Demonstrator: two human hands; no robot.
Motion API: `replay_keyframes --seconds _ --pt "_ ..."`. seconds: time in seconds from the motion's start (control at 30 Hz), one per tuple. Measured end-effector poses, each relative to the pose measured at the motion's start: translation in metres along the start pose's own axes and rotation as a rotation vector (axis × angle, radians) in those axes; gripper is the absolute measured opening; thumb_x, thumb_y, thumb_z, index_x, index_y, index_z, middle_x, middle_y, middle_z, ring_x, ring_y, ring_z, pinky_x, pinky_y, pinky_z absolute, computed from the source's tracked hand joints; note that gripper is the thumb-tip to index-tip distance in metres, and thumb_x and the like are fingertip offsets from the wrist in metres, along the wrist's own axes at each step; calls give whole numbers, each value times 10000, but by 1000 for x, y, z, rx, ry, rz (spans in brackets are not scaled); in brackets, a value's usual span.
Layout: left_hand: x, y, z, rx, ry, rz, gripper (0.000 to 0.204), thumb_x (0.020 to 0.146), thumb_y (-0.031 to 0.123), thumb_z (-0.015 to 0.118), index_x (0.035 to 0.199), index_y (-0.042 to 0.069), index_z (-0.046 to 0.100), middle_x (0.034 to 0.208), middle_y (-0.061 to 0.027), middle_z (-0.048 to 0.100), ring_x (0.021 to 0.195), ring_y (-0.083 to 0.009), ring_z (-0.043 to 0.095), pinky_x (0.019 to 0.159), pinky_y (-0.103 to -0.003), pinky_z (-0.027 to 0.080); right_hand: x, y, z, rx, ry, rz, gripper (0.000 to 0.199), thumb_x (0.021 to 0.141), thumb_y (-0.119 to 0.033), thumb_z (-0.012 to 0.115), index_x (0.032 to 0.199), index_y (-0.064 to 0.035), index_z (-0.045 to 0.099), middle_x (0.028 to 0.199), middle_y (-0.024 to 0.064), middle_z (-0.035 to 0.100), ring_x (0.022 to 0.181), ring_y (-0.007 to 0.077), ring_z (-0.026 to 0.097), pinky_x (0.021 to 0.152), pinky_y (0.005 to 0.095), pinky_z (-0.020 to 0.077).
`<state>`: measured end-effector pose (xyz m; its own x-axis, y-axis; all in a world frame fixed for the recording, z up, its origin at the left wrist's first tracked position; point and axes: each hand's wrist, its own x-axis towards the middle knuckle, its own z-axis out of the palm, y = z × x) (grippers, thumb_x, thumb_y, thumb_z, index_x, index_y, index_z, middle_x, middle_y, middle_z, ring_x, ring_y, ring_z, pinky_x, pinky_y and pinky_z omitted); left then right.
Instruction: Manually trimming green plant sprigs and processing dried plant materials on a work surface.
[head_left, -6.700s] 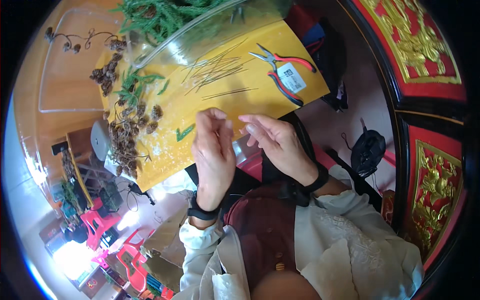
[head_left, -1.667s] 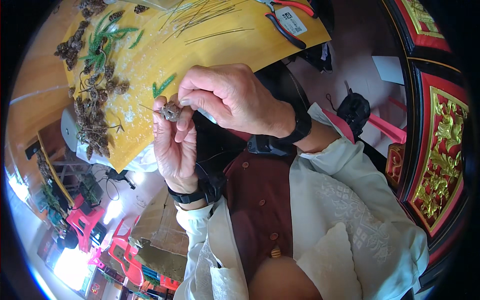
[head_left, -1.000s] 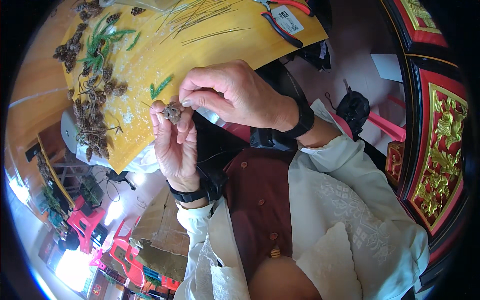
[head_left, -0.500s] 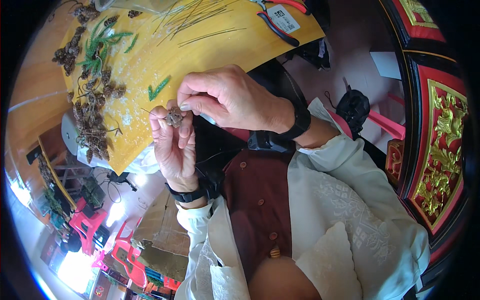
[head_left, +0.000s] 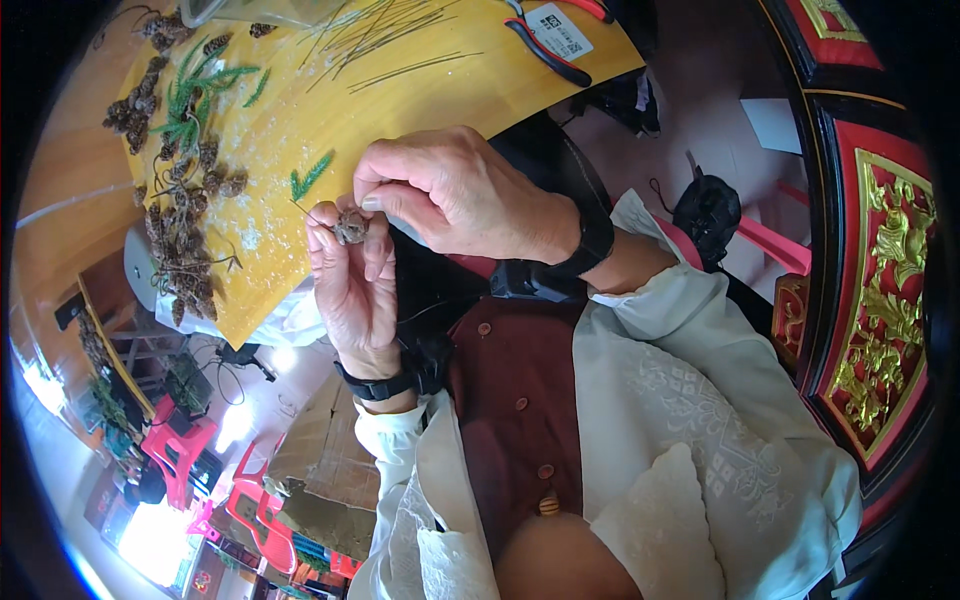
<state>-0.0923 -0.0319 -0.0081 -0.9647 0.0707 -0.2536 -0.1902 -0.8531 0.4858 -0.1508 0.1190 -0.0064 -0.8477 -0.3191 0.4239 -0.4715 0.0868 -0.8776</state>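
A small brown pine cone (head_left: 350, 228) is pinched between the thumb and fingers of my left hand (head_left: 352, 290), just off the table's near edge. One thin dark wire end sticks out to the left of the cone, past my fingertips. My right hand (head_left: 450, 195) is closed directly above the cone, thumb pressed to the curled forefinger. What lies between those fingertips is too small to make out. On the table beyond my left hand lies a short green artificial sprig (head_left: 312, 175).
The yellow tabletop (head_left: 400, 110) carries a heap of pine cones (head_left: 180, 235) at left, green sprigs (head_left: 195, 100) behind them and loose thin wires (head_left: 375, 40) farther back. Pliers (head_left: 540, 45) with red-and-black handles lie by the far right edge. A carved red-and-gold panel (head_left: 880, 300) stands at right.
The cone turns slightly in my left fingers, and its wire end tilts upward a little. My right hand stays pinched beside it, nearly in the same place.
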Motion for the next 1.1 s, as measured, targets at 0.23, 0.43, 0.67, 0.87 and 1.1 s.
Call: replay_keyframes --seconds 0.23,0.43,0.67,0.87,1.1 --pt "4 -8 -3 17 -37 18 172 954 182 493 1076 62 476 929 -45 496 619 -111 352 545 -182 342 -2 -1 1 18 -11 82 45 795 -18 592 837 -16 578 718 116 612 629 292 602 567 329 473" --pt "6 -12 5 -71 -3 8 177 952 179 495 1079 57 475 938 -54 505 638 -115 360 566 -185 354 0 4 -5 10 26 45 35 793 -32 604 822 -18 590 717 113 612 626 290 601 565 323 471" --pt "4 -2 -2 35 20 -62 181 934 158 515 1070 41 487 960 -106 516 663 -121 406 584 -184 387 3 9 -12 -61 -16 -12 37 794 -50 611 825 -31 600 692 97 600 664 277 595 599 337 464" --pt "4 5 -9 119 35 -172 170 924 150 527 1046 32 511 955 -137 541 628 -120 418 561 -195 395 3 10 -15 -35 -124 -19 34 807 -63 604 823 -34 608 687 88 597 678 261 596 615 333 463" --pt "5 5 -5 116 61 -162 176 923 167 533 1024 22 530 949 -141 570 585 -100 411 509 -184 359 6 11 -23 183 -104 157 121 868 -110 587 900 -7 641 751 79 645 707 146 625 636 258 477"
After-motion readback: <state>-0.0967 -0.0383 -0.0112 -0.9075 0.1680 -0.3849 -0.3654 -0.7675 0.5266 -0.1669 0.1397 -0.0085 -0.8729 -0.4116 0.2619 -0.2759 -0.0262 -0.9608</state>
